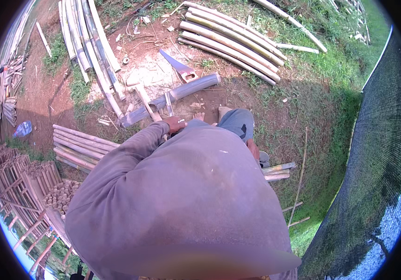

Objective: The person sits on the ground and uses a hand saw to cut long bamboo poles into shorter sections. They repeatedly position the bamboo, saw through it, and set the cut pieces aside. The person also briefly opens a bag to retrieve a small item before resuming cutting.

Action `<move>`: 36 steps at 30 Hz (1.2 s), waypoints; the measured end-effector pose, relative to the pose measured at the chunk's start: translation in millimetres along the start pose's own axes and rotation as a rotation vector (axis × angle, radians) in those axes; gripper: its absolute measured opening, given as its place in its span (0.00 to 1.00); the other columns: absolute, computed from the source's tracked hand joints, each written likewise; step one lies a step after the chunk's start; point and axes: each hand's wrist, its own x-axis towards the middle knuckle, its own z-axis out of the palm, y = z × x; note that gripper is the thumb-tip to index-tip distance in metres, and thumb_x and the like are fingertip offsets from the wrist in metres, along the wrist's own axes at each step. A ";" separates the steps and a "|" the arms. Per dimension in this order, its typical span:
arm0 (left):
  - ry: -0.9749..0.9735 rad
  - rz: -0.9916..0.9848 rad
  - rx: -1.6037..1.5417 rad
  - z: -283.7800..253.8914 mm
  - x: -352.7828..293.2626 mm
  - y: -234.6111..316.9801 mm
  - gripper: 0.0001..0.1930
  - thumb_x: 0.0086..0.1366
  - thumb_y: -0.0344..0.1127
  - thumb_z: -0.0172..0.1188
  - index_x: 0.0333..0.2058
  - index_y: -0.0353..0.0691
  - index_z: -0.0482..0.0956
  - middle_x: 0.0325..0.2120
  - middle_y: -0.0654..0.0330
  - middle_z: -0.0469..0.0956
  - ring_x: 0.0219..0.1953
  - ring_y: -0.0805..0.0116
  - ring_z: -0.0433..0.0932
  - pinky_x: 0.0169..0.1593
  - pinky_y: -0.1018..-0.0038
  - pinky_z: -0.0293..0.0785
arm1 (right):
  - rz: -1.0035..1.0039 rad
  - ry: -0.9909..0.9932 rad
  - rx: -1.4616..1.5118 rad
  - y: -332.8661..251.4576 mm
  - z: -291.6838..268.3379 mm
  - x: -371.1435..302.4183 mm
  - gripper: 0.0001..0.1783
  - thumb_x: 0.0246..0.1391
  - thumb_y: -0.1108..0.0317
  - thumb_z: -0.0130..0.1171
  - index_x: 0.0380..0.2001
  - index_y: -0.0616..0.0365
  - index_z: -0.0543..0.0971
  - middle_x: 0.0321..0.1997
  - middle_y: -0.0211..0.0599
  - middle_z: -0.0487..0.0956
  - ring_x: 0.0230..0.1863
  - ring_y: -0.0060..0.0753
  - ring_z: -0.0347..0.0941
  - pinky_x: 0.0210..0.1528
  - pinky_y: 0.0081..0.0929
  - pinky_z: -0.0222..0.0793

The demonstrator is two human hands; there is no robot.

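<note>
My left hand (176, 123) is closed in front of my body, beside a pale bamboo pole (146, 100). Just beyond its fingers stands a narrow, light, flat piece (169, 104), possibly a blade or a split strip; whether the fingers grip it is unclear. Both the pole and this piece lie against a thick grey bamboo log (181, 90) on the ground. Past the log rests a handsaw (179, 67) with a bluish blade and reddish handle, touched by neither hand. My right hand (253, 150) is low beside my right leg, its fingers hidden.
Long bamboo poles (233, 39) lie beyond the saw, with more poles (90, 51) at the far left. A shorter bundle (81, 147) lies left of me, near stacked cut bamboo (37, 175) and a clear blue bottle (23, 129). Dark netting (382, 140) borders the right.
</note>
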 end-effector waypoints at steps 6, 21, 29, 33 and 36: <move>0.103 -0.200 -0.280 11.6 28.2 17.8 0.40 0.57 0.70 0.63 0.41 0.29 0.85 0.42 0.41 0.86 0.44 0.48 0.85 0.46 0.57 0.80 | -0.157 -0.335 0.174 56.5 -44.2 159.8 0.22 0.62 0.49 0.60 0.30 0.59 0.75 0.26 0.56 0.78 0.30 0.56 0.76 0.35 0.50 0.69; 0.848 -1.056 -1.205 127.2 9.7 180.0 0.28 0.68 0.60 0.61 0.34 0.35 0.86 0.26 0.55 0.83 0.28 0.62 0.82 0.35 0.59 0.75 | -0.378 -0.856 -0.443 -75.0 -172.9 383.0 0.32 0.59 0.38 0.61 0.31 0.64 0.81 0.34 0.59 0.83 0.38 0.59 0.81 0.46 0.50 0.73; 0.726 -0.999 -1.101 172.0 68.8 117.9 0.23 0.70 0.55 0.63 0.36 0.35 0.79 0.22 0.58 0.79 0.25 0.67 0.80 0.31 0.66 0.75 | -0.226 -0.469 -0.539 -51.9 -137.6 502.4 0.29 0.61 0.44 0.61 0.35 0.65 0.83 0.37 0.59 0.84 0.43 0.60 0.81 0.49 0.50 0.74; 0.821 -0.934 -1.281 99.7 118.3 54.0 0.23 0.70 0.55 0.63 0.35 0.36 0.79 0.22 0.62 0.75 0.25 0.69 0.75 0.33 0.67 0.71 | -0.247 -0.443 -0.526 -41.0 -48.1 620.4 0.27 0.60 0.45 0.62 0.39 0.64 0.84 0.43 0.62 0.84 0.49 0.64 0.81 0.54 0.51 0.73; 1.073 -0.991 -1.129 106.1 186.5 -29.4 0.21 0.73 0.53 0.61 0.36 0.37 0.79 0.20 0.66 0.71 0.23 0.74 0.71 0.29 0.70 0.68 | -0.360 -0.422 -0.515 -63.6 56.9 734.7 0.27 0.60 0.46 0.61 0.44 0.61 0.85 0.44 0.60 0.85 0.51 0.61 0.82 0.55 0.47 0.75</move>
